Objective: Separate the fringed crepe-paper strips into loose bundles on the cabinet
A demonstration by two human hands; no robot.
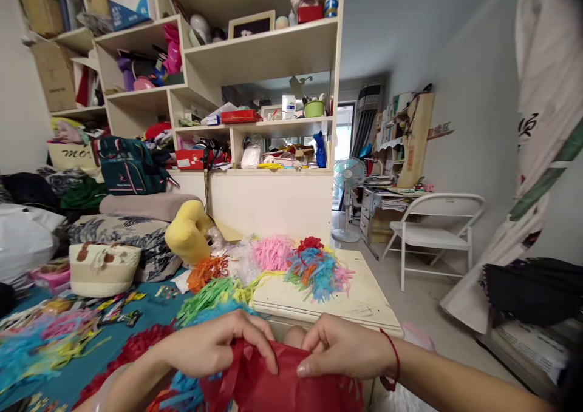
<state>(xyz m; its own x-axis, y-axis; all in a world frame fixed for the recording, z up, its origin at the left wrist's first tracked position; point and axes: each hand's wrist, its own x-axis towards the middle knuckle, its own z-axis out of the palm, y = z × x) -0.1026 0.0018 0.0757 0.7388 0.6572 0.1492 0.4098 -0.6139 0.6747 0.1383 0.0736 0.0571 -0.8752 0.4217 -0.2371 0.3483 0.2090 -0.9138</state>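
Note:
A sheet of red tissue paper [277, 384] hangs between my two hands at the bottom middle, with cut strips along its left part and right edge. My left hand [228, 342] pinches its upper edge on the left, fingers closed over the paper. On the right, my right hand [341, 348], with a red string bracelet at the wrist, grips the same edge between thumb and fingers. Red fringed paper [136, 354] lies beneath my left forearm, and blue fringed paper [189, 391] shows below it. The lower part of the sheet runs out of view.
On the cream bench [291, 303] ahead sit pink fringe [273, 252] and a multicoloured paper pompom [314, 272]. Green strips [212, 297], orange strips [207, 272] and a straw bag [105, 270] lie on the teal sheet [150, 306]. A white folding chair [432, 236] stands at right.

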